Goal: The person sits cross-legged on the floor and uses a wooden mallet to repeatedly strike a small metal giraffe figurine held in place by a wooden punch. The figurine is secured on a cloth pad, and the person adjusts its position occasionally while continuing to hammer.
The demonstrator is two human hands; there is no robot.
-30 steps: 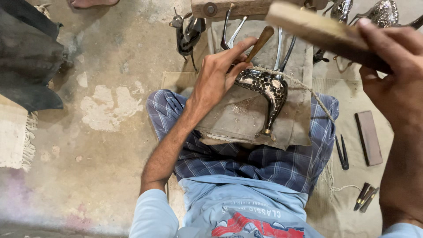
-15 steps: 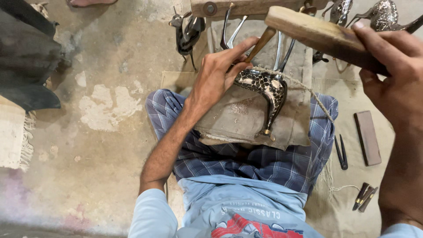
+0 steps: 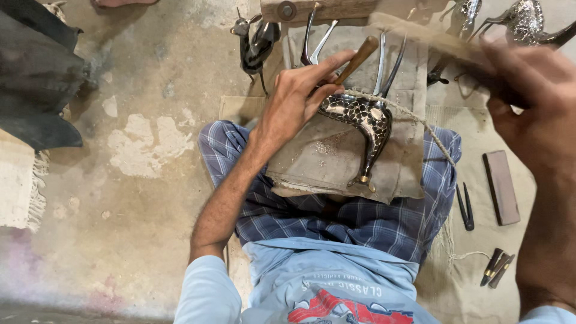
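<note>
My left hand [image 3: 297,102] grips a wooden-handled chisel [image 3: 355,60] set against a dark metal animal figurine [image 3: 363,123] with a scale-like pattern. The figurine lies on a brown cloth [image 3: 312,159] over my lap, tied down by a cord [image 3: 420,120]. My right hand [image 3: 534,114] is raised at the right and holds a wooden mallet stick [image 3: 432,39], which is motion-blurred above the chisel.
More metal animal figurines stand at the top: a dark one [image 3: 257,45] and shiny ones [image 3: 522,21]. A flat sharpening stone [image 3: 501,186], pliers [image 3: 465,207] and small chisels [image 3: 495,268] lie at the right. A dark cloth [image 3: 36,78] lies at the left.
My right hand has swung the wooden mallet downward and leftward toward the chisel; it is now blurred. My left hand and the figurine stay in place.
</note>
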